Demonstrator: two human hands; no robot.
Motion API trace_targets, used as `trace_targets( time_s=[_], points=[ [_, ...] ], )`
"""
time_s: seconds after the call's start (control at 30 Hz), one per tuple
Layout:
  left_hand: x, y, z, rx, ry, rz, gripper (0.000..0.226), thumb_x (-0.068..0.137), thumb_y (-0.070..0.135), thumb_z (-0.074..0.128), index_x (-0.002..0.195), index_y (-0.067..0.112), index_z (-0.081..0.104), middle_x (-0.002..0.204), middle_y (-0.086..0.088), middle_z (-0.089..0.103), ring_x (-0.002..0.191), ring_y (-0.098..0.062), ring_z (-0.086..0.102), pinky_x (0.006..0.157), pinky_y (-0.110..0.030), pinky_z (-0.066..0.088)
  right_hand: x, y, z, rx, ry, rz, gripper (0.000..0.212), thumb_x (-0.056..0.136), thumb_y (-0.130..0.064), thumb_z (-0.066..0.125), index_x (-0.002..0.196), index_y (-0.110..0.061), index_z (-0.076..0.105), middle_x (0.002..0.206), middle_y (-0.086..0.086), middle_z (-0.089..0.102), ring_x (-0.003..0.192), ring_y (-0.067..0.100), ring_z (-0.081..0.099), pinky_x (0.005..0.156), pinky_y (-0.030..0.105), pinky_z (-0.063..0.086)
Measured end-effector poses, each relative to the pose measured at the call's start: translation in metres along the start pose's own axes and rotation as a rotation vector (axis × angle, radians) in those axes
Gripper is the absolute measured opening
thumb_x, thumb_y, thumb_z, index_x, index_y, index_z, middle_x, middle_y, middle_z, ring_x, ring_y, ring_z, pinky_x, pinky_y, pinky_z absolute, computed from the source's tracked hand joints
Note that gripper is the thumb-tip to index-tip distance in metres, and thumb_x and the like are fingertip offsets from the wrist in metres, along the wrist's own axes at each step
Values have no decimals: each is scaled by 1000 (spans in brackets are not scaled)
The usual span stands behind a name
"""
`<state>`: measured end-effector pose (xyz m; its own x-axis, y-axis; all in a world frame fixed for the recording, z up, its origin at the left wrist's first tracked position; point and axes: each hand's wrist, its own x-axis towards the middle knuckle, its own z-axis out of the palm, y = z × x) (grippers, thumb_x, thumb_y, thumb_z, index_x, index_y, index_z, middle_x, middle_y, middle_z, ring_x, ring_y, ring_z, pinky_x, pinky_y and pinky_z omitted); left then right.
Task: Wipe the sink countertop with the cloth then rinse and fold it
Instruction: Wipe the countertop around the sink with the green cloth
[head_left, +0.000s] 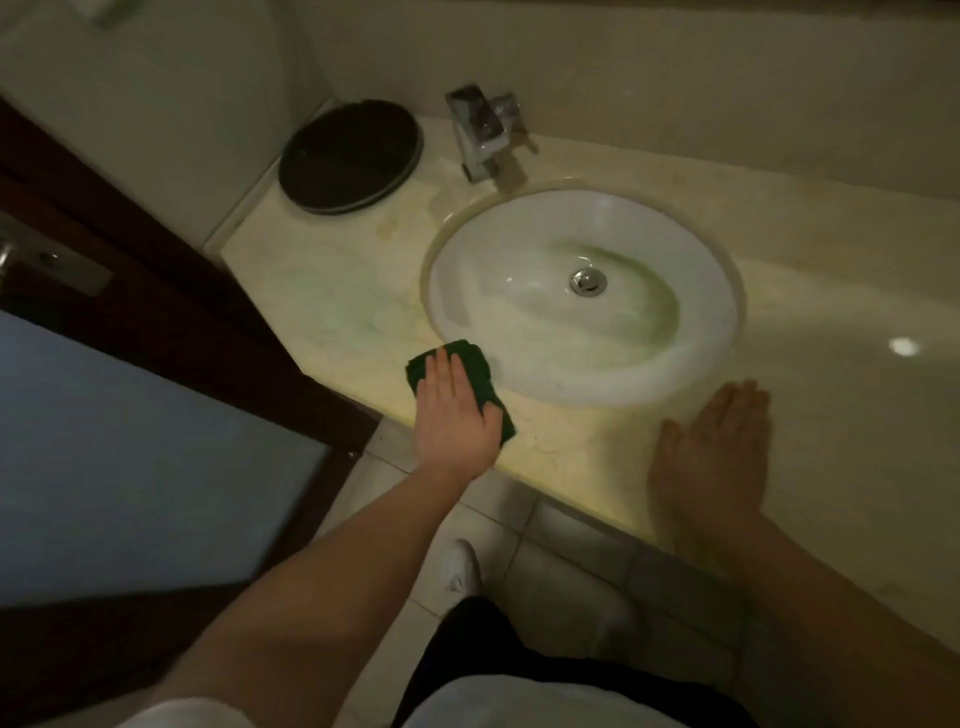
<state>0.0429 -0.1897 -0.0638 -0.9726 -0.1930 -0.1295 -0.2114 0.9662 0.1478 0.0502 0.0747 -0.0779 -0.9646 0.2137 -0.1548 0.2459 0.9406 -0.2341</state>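
A dark green folded cloth (480, 371) lies on the cream marble countertop (332, 296), just left of the white oval sink (582, 296) and near the counter's front edge. My left hand (454, 410) presses flat on the cloth with straight fingers. My right hand (711, 447) rests flat, palm down, on the bare counter in front of the sink's right side. A green tinge shows in the basin near the drain (588, 281).
A chrome faucet (485, 135) stands behind the sink by the back wall. A round black lidded bin (350, 156) sits on the counter's far left corner. A dark wooden door frame (171, 322) borders the counter's left end. Tiled floor lies below.
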Motion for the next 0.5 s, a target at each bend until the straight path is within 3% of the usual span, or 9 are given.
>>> trace_targets(
  time_s=[0.07,0.17,0.23,0.3,0.4,0.47,0.5],
  points=[
    [20,-23,-9,-1,-17,-29,79,88,39,27,150,-5,9,159,-23,10,147,-34,8,121,-44,5,-2,-36,2,28,-6,-158,77,89,-37,27,149,8,11,158,27,9,147,39,6,121,48,11],
    [37,-36,-21,-73,-111,82,74,93,38,26,151,-2,4,160,-21,4,148,-33,3,121,-44,4,-5,-111,2,66,52,-402,70,92,-33,27,150,4,13,160,22,9,149,34,5,121,43,9],
    [37,-46,-37,-280,-137,137,65,97,31,31,152,2,11,159,-19,17,146,-31,17,120,-44,17,-7,-168,5,42,52,-567,65,95,-31,24,150,3,17,159,20,16,148,34,11,119,41,12],
    [41,-79,-53,-440,-27,142,56,95,18,39,147,2,26,150,-18,36,138,-28,33,115,-39,28,-6,-212,18,-19,-7,-701,64,95,-31,25,150,0,20,158,17,19,147,33,17,118,41,14],
    [81,-152,-72,-364,109,102,43,88,2,46,131,-4,45,134,-23,49,136,-38,33,114,-33,19,-1,-246,45,-118,-82,-692,66,94,-37,29,149,-1,18,157,13,9,147,32,18,117,41,7],
    [126,-200,-79,-242,136,85,37,85,7,46,121,-1,47,125,-20,49,131,-43,37,114,-41,25,-1,-263,53,-158,-76,-658,69,95,-41,30,150,-2,18,158,14,10,147,31,14,121,40,5],
    [149,-219,-82,-196,124,62,44,88,13,44,129,0,42,135,-18,45,137,-41,31,115,-45,26,0,-276,55,-168,-73,-671,70,95,-43,31,150,-3,18,158,15,12,148,31,12,121,40,5]
  ],
)
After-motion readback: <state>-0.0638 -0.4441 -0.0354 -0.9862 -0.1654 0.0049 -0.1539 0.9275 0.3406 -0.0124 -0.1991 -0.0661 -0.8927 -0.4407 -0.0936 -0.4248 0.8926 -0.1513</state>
